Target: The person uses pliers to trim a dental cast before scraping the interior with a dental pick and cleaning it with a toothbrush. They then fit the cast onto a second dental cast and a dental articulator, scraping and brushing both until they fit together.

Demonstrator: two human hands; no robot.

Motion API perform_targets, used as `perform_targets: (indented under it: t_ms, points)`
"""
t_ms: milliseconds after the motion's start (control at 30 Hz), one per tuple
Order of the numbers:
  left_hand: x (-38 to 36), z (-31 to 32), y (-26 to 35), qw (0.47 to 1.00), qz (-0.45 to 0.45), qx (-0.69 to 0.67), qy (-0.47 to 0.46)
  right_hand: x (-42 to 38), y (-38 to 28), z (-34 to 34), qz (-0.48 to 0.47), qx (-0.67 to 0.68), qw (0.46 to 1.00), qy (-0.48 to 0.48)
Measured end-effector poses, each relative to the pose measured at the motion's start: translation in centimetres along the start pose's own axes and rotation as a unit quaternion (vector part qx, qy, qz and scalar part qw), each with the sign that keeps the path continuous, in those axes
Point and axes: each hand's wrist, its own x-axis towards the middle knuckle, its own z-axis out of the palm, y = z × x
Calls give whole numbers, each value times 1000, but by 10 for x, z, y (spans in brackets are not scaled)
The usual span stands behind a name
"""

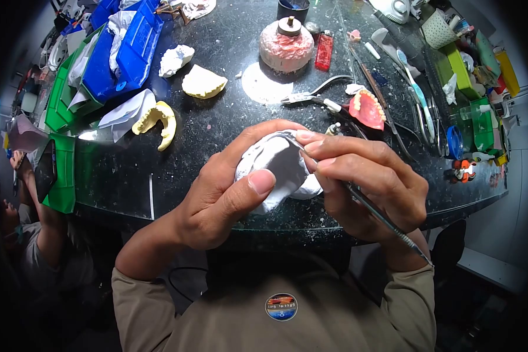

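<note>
My left hand (211,196) is closed around a white plaster dental model (283,170), thumb across its near face and fingers behind it. The model is held up above the front edge of the dark bench. In my right hand (378,188) a thin metal dental carving tool (387,220) is pinched like a pen, its ribbed handle slanting down to the right. The tool's working end is at the model's upper right rim; my fingers partly hide it, so contact cannot be made out. Beyond the right hand lies a pink denture (367,111) with cream teeth, beside metal pliers (302,97).
A pink-stained burner (286,48), a red lighter (324,51) and a toothbrush (418,88) lie farther back. Left of centre are a yellow horseshoe-shaped model (166,124), a cream model (204,82) and blue bins (138,53). Another person's arm (50,232) is at far left.
</note>
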Motion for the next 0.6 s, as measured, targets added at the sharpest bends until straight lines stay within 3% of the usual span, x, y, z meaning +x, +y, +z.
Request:
perform_targets:
  t_ms: [500, 600]
  points:
    - [-1, -4, -4, 999, 7, 44, -4, 2, -2, -1, 20, 3, 1000, -17]
    - [0, -1, 5, 997, -69, 28, 17, 4, -8, -2, 28, -10, 999, -29]
